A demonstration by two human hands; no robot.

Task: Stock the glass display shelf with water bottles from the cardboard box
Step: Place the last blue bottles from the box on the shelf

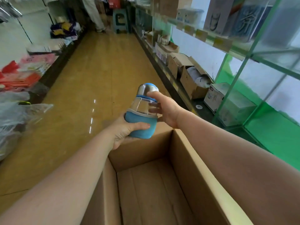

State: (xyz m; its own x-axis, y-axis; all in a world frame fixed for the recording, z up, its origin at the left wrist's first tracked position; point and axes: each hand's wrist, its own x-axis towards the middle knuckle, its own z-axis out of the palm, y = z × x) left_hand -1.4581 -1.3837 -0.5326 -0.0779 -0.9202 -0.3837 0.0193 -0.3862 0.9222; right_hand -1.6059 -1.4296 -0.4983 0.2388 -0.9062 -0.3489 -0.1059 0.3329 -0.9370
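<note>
Cardboard fills the near view: an open box [146,184] is seen below both forearms, its brown floor bare where it shows. Just beyond its far wall a bottle [142,111] is held above the rim, tilted with its cap away from the body. The blue sleeve round its lower half is gripped by the left hand [125,132], the thumb laid across the front of the sleeve and the palm underneath. The clear glass middle is clasped from the other side by the right hand [164,109], whose thumb is set against the steel cap with its blue top, while its fingers are seen through the glass behind the bottle. So the bottle is held by both hands at once, the left lower, the right higher.

To the right of the right hand a glass shelf [243,51] with green framing is seen, and opened cartons [191,78] are stood along its foot. Past the hands a glossy tan floor [100,65] is stretched down an aisle. To the left of the left hand, packaged goods [24,70] are piled, blurred. Farthest off, a green stool [121,20] and a person's legs [95,13] are seen.
</note>
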